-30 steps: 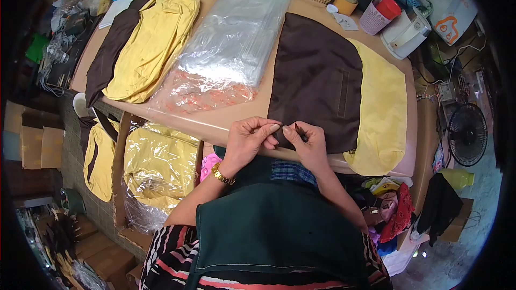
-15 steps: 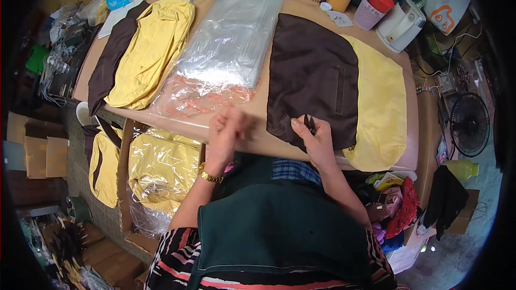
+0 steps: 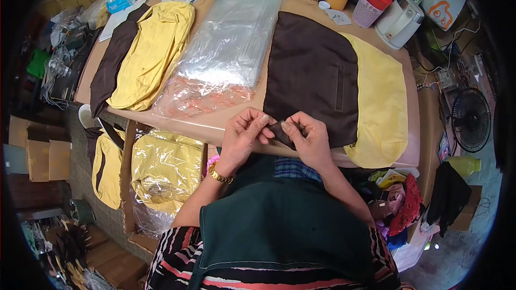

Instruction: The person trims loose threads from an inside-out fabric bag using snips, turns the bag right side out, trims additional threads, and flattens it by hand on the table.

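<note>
A dark brown cloth piece [image 3: 309, 70] with a yellow section [image 3: 379, 102] along its right side lies flat at the table's front edge. A narrow stitched slot runs down the brown part. My left hand [image 3: 247, 133] and my right hand [image 3: 308, 138] meet at its lower left corner. Both are closed, thumbs against fingers, pinching the brown fabric edge between them. The small dark pointed tool from before cannot be made out now; the right hand's curled fingers may cover it.
A stack of clear plastic bags [image 3: 231, 37] lies mid-table, left of the cloth. Beyond it is another yellow and brown piece [image 3: 153, 53]. An open carton [image 3: 128, 182] with plastic-wrapped yellow goods stands below. A white kettle [image 3: 400, 21] and baskets line the back.
My left hand has moved right and taken the cloth's corner. My right hand has shifted slightly left and down, and the dark pointed tool in it no longer shows.
</note>
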Demonstrator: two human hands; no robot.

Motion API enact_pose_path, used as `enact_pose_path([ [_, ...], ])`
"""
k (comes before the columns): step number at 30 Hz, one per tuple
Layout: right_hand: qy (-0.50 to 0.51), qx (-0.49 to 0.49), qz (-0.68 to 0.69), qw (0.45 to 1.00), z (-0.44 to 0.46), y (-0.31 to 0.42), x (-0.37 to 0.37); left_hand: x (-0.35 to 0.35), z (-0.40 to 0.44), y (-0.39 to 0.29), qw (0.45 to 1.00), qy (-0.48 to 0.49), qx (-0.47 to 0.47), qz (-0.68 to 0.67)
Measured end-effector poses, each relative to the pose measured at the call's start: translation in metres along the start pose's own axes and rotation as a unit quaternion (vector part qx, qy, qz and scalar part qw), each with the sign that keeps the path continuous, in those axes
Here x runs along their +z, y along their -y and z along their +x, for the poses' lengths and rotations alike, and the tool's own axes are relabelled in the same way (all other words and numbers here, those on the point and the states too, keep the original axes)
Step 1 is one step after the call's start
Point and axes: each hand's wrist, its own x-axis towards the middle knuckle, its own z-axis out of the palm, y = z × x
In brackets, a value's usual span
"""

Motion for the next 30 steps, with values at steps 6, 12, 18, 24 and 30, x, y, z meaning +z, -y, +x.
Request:
enact_pose_path([
  [6, -0.009, -0.004, 0.050, 0.999, 0.007, -0.007, -0.011, -0.027, 0.000, -0.001, 0.983, -0.037, -0.007, -0.178],
  [12, -0.015, -0.008, 0.070, 0.997, 0.007, -0.008, -0.010, -0.015, -0.006, -0.020, 0.995, -0.048, 0.044, -0.071],
  [18, 0.013, 0.000, 0.046, 0.999, 0.004, 0.002, 0.000, 0.004, 0.000, -0.011, 0.978, -0.001, 0.123, 0.166],
  [24, 0.019, -0.002, 0.014, 1.000, 0.001, 0.007, -0.002, 0.003, -0.005, -0.009, 0.978, -0.036, 0.128, 0.161],
  [30, 0.016, -0.006, 0.031, 0.999, 0.002, 0.002, -0.004, -0.019, -0.008, -0.013, 0.995, -0.062, 0.071, 0.011],
])
